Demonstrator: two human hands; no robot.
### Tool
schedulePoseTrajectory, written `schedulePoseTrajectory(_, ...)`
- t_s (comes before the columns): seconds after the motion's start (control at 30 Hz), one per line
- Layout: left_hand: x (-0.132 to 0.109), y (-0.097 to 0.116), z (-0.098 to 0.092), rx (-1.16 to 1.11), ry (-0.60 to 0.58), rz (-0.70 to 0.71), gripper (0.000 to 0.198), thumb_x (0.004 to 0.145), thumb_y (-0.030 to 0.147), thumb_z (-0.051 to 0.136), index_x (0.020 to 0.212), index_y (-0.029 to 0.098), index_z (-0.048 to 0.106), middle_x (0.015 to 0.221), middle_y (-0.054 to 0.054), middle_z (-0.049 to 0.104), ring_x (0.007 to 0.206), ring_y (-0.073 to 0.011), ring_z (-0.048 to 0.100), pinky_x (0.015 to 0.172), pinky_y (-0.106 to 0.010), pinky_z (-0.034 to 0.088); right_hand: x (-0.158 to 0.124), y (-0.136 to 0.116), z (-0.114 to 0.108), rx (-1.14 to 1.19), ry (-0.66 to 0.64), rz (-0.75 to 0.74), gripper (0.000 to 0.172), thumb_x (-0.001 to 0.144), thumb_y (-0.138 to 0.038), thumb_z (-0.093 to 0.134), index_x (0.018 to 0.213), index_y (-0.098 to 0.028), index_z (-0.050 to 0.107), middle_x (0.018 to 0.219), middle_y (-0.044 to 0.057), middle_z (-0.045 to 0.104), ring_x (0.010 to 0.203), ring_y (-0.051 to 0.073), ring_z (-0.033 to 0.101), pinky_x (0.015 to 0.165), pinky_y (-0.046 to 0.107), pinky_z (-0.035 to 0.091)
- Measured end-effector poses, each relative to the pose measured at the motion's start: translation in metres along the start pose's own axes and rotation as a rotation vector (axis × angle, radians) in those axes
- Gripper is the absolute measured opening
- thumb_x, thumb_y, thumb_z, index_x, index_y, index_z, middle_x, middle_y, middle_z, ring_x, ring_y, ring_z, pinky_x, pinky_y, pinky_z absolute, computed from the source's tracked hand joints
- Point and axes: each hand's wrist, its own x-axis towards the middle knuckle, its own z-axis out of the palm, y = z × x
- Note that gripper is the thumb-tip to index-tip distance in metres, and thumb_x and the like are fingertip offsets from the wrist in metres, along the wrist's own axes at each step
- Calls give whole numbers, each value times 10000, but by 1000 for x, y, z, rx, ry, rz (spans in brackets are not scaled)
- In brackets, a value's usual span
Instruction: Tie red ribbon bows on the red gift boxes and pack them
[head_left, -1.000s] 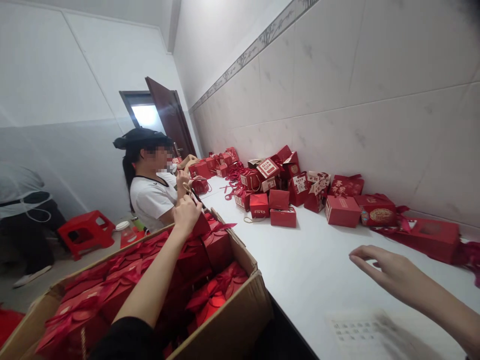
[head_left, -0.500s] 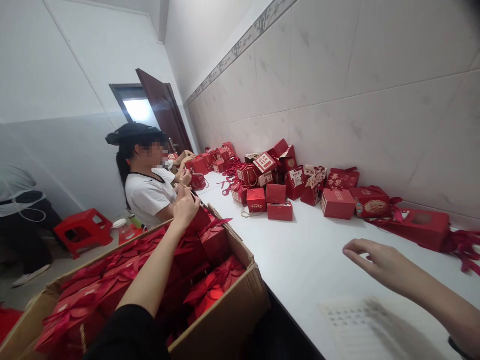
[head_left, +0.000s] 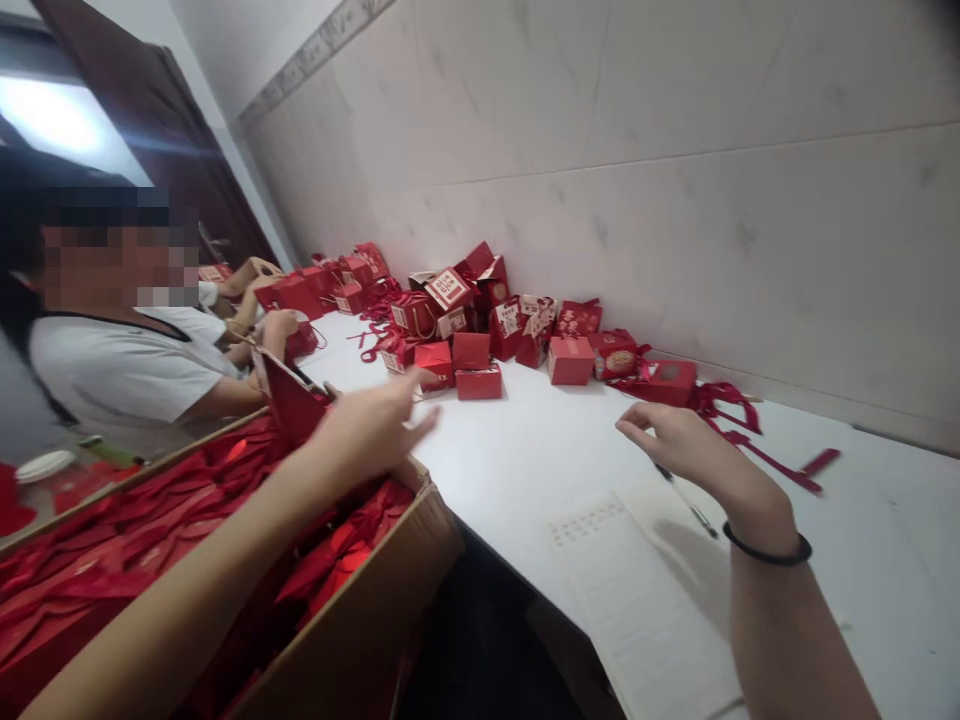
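My left hand (head_left: 367, 430) is above the near corner of a cardboard box (head_left: 390, 590). Its fingers are spread and slightly blurred, and I see nothing in them. Red gift boxes with ribbons (head_left: 172, 530) fill the cardboard box. Over the white table (head_left: 510, 450) hovers my right hand (head_left: 671, 440), loosely curved, with a gap between thumb and fingers and nothing visible in it. A pen (head_left: 697, 515) lies under this hand, beside a sheet of paper with writing (head_left: 637, 590). A black band (head_left: 769, 550) circles my right wrist.
Red gift boxes in a pile (head_left: 450, 320) stand along the tiled wall (head_left: 637, 200), with loose red ribbons (head_left: 780, 465) at their right end. A co-worker in a white shirt (head_left: 135, 375) sits at the left. Beside that person is a lidded jar (head_left: 49, 475).
My view has turned right and come closer to the table. My left hand has moved toward the box's near corner and its fingers have spread. The pen has come into view.
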Motion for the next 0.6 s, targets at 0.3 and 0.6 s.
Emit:
schedulePoseTrajectory(0.3,-58,154,137,-238,-105,1134,576,769,372,538,1262,117,384,1359,-149,387,1223,-297,386,912,-415,422,-31,31,-11,-108,-54,286,176,833,-270,450,753,-184,581,790,25,643,705,168,588,590,242,386)
schedulePoseTrajectory(0.6,-71,134,171,-202,-175,1083,665,762,271,538,1350,98,278,1438,-143,282,1301,-323,275,1004,-489,298,-49,68,69,-235,6,599,355,859,-312,509,1078,-35,471,943,229,588,916,328,554,683,340,395)
